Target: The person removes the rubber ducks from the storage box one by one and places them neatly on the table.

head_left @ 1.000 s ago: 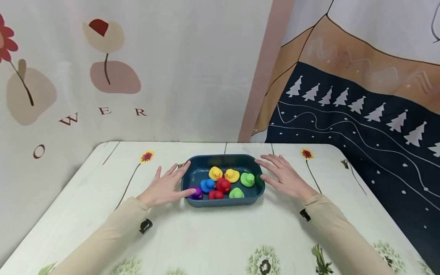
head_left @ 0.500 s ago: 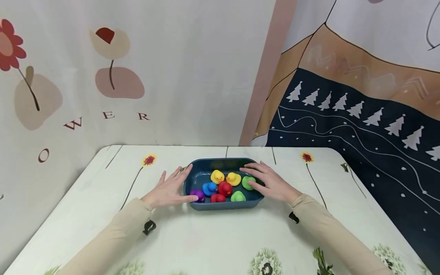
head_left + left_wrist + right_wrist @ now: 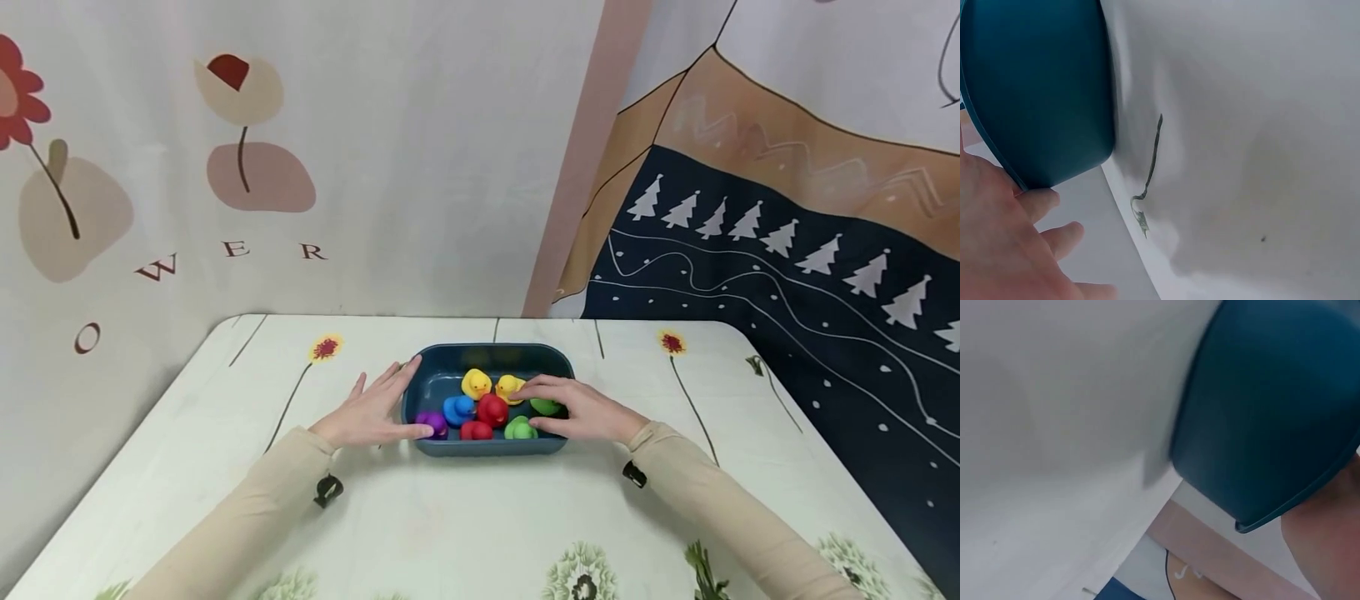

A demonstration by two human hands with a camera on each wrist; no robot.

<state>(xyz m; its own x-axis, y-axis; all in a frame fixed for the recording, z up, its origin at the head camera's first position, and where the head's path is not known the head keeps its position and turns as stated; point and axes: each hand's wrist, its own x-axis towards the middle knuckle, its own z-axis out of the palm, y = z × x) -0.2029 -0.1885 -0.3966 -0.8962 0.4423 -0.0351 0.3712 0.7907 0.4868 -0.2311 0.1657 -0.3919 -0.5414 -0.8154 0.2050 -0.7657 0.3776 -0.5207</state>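
A dark blue tub (image 3: 491,448) holds several toy ducks. Purple (image 3: 431,422) and blue ducks (image 3: 458,409) lie at its left, two red ducks (image 3: 492,410) in the middle, two yellow ducks (image 3: 476,383) behind. My left hand (image 3: 366,418) rests at the left rim, fingers spread, its thumb over the purple duck. My right hand (image 3: 592,411) reaches over the right rim. Its fingers extend above a green duck (image 3: 545,407), partly hidden, towards the right yellow duck, and its thumb is at the light green duck (image 3: 519,428). Outside the tub's wall (image 3: 1266,412), the right wrist view shows part of that hand.
The table (image 3: 465,517) has a white cloth printed with flowers. Behind it hangs a pale curtain (image 3: 420,167) with flower prints and letters. A dark blue fabric part (image 3: 750,267) with white trees is at the right.
My right hand has moved left from outside the tub's right end to over the ducks inside, covering part of the green duck. The left hand stays at the left rim.
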